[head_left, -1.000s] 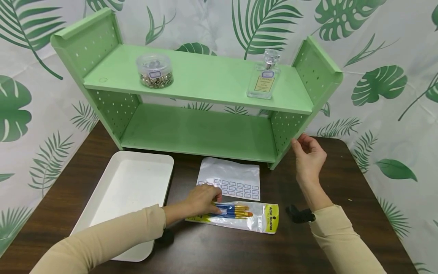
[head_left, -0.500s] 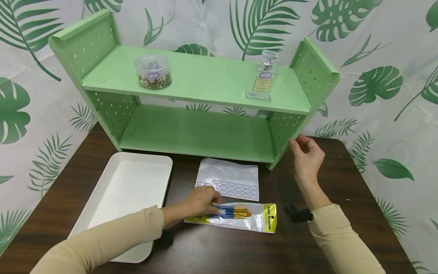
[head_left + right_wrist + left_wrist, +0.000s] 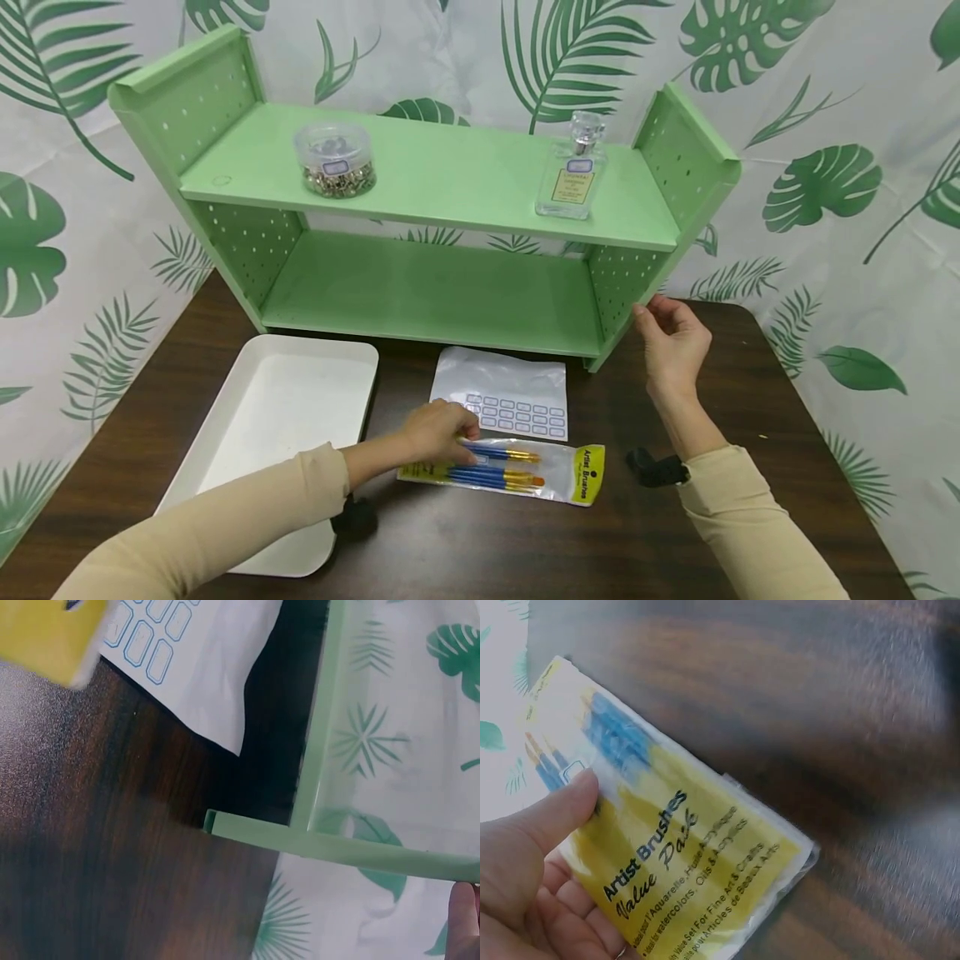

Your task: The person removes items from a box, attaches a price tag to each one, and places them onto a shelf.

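My left hand (image 3: 440, 433) grips the left part of a clear and yellow pack of artist brushes (image 3: 577, 475), thumb on top. Several blue-handled paintbrushes (image 3: 487, 477) show through the plastic, with a small label near the thumb. In the left wrist view the yellow printed end of the pack (image 3: 682, 855) faces the camera, with the fingers curled under it. My right hand (image 3: 677, 346) holds the front edge of the green shelf's right side panel (image 3: 637, 275) between thumb and fingers. Only a fingertip (image 3: 463, 915) of it shows in the right wrist view, against the green edge.
A sheet of blue-bordered labels (image 3: 517, 383) lies before the green shelf (image 3: 450, 175). On the upper board stand a clear round tub of small metal pieces (image 3: 337, 162) and a glass perfume bottle (image 3: 570, 179). A white tray (image 3: 300, 392) is at left on the dark table (image 3: 480, 550).
My left hand has shifted slightly left and up with the brush pack, which has tilted. The brushes inside now show as two separated groups. My right hand stays at the shelf edge.
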Tool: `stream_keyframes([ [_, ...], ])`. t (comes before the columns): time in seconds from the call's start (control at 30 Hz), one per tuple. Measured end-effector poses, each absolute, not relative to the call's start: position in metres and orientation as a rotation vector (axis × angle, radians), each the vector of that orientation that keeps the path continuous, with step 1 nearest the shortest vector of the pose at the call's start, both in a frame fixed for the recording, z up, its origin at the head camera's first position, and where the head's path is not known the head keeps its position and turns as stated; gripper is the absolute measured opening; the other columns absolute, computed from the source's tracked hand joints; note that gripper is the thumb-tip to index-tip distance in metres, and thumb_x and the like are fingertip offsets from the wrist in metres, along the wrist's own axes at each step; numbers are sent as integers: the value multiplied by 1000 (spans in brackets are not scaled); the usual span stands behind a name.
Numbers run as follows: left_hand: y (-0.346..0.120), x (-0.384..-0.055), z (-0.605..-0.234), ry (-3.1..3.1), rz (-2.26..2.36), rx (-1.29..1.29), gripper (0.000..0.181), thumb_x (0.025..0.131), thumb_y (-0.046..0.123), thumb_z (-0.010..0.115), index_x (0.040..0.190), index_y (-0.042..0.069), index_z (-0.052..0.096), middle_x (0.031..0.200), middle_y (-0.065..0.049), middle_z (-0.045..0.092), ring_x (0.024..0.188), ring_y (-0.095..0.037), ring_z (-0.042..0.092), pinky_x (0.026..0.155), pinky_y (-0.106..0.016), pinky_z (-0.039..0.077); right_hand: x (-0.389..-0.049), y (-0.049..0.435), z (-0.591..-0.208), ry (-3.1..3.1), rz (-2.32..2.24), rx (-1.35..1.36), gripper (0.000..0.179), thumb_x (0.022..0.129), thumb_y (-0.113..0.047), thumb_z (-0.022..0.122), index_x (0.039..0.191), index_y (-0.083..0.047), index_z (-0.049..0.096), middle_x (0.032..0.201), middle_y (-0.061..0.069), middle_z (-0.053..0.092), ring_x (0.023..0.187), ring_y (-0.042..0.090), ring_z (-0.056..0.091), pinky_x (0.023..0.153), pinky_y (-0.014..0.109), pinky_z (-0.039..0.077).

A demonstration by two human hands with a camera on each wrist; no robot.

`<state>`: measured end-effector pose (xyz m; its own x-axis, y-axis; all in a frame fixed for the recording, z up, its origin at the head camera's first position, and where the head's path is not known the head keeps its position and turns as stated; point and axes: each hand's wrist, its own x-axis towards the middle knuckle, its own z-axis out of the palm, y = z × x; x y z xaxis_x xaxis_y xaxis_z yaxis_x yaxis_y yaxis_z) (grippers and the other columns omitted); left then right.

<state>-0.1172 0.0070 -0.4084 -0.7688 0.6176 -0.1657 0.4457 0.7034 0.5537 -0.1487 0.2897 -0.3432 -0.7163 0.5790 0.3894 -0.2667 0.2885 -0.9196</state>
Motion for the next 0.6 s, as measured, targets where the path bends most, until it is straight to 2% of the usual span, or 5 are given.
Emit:
stream_keyframes([
  [0.13, 3, -124, -399, 2547, 698, 781, 21, 70, 27, 82, 70, 19, 62, 63, 10, 50, 62, -11, 44, 54, -27, 32, -149, 290, -343, -1877, 1494, -295, 13, 81, 1, 68, 80, -11, 64, 71, -13, 60, 67, 4, 53, 57, 10, 45],
  [0.37, -8, -140, -374, 2522, 715, 723, 18, 73, 27, 81, 70, 19, 64, 65, 11, 59, 60, -10, 43, 53, -24, 30, -148, 290, -342, -1892, 1508, -319, 11, 81, 1, 69, 81, -9, 64, 72, -13, 60, 68, 5, 54, 57, 10, 46],
  [0.6, -29, -171, -346, 2527, 724, 719, 14, 76, 22, 78, 84, 13, 70, 70, 6, 63, 62, -11, 45, 57, -23, 37, -149, 290, -342, -1903, 1495, -300, 7, 82, 2, 68, 88, 0, 64, 70, -18, 59, 67, 2, 54, 58, 9, 46],
])
